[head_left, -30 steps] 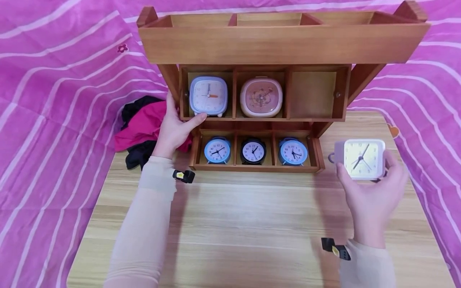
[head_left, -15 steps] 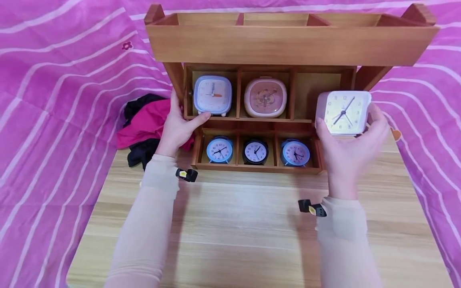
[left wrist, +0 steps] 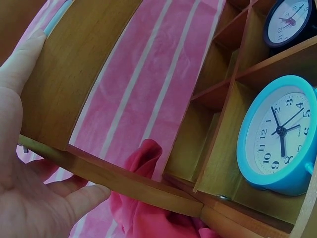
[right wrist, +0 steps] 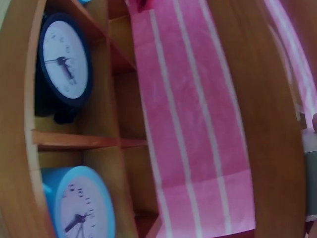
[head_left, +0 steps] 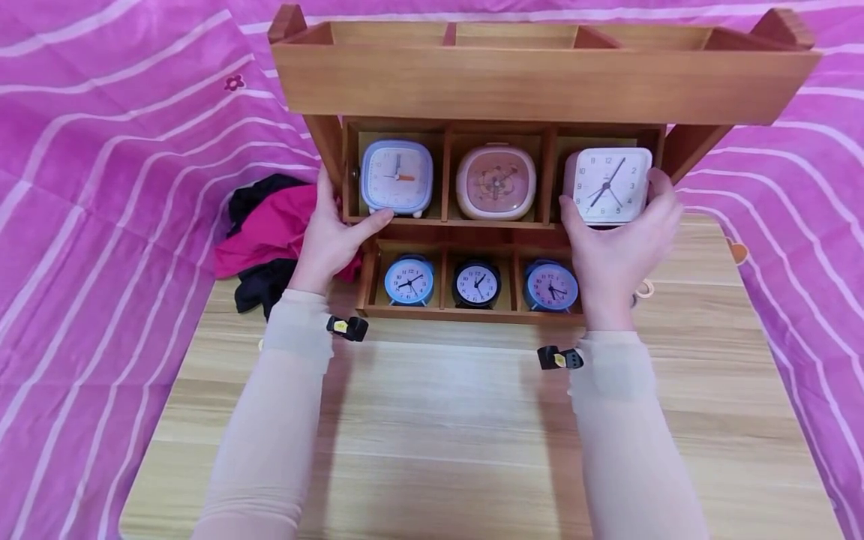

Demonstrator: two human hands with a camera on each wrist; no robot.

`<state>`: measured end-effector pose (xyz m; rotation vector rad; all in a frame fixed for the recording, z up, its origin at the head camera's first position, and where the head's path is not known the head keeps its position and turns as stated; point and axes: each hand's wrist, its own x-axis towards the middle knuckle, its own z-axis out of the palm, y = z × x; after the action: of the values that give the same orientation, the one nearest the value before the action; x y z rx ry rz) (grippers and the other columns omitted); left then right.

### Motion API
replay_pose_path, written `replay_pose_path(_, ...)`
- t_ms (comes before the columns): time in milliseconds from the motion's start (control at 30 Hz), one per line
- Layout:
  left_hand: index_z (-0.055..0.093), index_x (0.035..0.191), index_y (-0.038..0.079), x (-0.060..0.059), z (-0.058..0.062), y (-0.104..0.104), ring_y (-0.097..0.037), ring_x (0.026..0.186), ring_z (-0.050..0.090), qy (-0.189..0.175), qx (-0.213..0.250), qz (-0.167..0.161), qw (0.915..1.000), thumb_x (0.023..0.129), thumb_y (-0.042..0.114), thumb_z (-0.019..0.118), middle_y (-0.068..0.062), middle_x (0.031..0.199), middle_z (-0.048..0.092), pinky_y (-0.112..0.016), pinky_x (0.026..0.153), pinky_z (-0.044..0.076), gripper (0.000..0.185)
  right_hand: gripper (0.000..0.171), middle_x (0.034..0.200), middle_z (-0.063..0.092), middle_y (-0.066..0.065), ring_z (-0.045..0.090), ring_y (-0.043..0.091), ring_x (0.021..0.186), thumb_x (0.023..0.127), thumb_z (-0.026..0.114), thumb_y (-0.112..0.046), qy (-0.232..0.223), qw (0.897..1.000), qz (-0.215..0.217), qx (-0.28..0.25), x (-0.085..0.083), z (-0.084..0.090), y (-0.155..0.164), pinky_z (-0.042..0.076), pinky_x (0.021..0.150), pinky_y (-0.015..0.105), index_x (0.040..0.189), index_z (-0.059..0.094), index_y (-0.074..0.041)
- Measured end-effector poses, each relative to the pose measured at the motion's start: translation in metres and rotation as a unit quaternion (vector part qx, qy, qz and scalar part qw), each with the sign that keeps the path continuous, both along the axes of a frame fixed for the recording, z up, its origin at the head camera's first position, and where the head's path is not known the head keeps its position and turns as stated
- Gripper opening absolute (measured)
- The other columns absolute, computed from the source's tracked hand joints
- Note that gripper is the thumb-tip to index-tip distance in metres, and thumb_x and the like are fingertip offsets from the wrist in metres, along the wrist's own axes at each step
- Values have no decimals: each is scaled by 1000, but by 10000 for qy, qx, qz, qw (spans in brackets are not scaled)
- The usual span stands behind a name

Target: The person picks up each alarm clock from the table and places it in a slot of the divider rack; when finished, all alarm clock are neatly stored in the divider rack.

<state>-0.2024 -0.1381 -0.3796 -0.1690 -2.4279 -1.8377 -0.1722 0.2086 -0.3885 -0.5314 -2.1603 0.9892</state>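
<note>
My right hand (head_left: 621,247) grips a white square alarm clock (head_left: 610,187) by its sides, at the right compartment of the wooden shelf's (head_left: 540,84) middle tier. How deep the clock sits I cannot tell. My left hand (head_left: 331,244) holds the left end of that tier, thumb on its front edge below a blue-rimmed clock (head_left: 397,178). In the left wrist view, the left hand's fingers (left wrist: 81,198) reach around the side board. A pink rounded clock (head_left: 496,184) fills the middle compartment.
Below stand two blue round clocks (head_left: 409,281) (head_left: 551,286) with a black round clock (head_left: 477,285) between them. Pink and black cloth (head_left: 266,232) lies left of the shelf. Beside the right wrist, a small ring-shaped thing (head_left: 646,289) rests on the wooden table (head_left: 439,435).
My right hand has carried the white clock left and up, from over the table's right side to the right compartment of the middle tier. The left hand keeps its hold on the shelf.
</note>
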Motion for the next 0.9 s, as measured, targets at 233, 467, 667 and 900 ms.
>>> replay_pose_path(233,9,168,23,1,1,2,-16,154,31,-63,-58,12,10000,89,21,85,-2,171,28,-29,124,29,110,93,145,49,-5,39,2,136,77,76,-74,-479,9980,-140,376,-5,-5,-1,18,109,37,150,42,-28)
replay_pose_path(467,9,169,22,1,0,4,-18,154,31,-95,-173,28,9998,89,22,84,-3,171,28,-30,125,28,110,67,139,46,10,38,22,137,88,65,-72,-1219,9892,82,816,-6,-1,-3,13,108,47,128,55,-19)
replay_pose_path(667,8,169,23,-2,-2,4,-18,155,30,-123,-199,23,9997,89,22,84,-3,171,27,-31,125,28,110,58,150,35,22,25,33,146,98,55,-65,-1925,9742,696,949,-4,9,0,10,109,58,117,54,-10)
replay_pose_path(900,6,169,26,-4,-1,6,-17,155,29,-189,-288,2,9994,90,26,84,-2,171,27,-31,125,26,111,52,165,21,21,16,35,153,103,50,-55,-1795,9724,1220,854,5,0,7,14,113,61,127,49,-10)
